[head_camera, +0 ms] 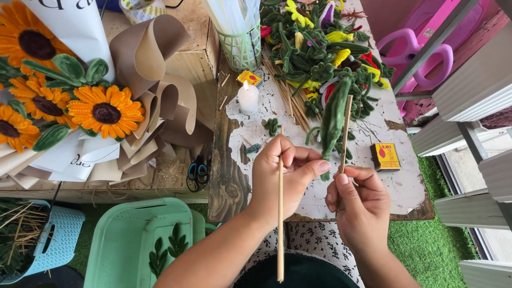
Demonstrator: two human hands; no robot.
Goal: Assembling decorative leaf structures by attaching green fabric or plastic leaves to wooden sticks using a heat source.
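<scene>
Head view: near the frame's centre, the left hand (282, 178) pinches a long bare wooden stick (280, 229) that hangs down toward the lower edge. The right hand (360, 205) grips a second stick (346, 128) wrapped in green pipe cleaner (333, 120), rising toward the upper middle. Beyond them on the peeling white tabletop (397, 184) stand a lit candle (248, 97) and a matchbox (385, 156).

Sunflowers (105, 111) – orange petals, dark brown centres, green fuzzy leaves – sit in tan and white paper (160, 96). The table (373, 133) is flaking white over brown wood. The candle (248, 97) is white, the matchbox (385, 156) yellow with red. Both sticks (280, 224) are pale tan – the pipe cleaner (333, 120) dark green. Mint basket (128, 240), green turf (432, 250).
</scene>
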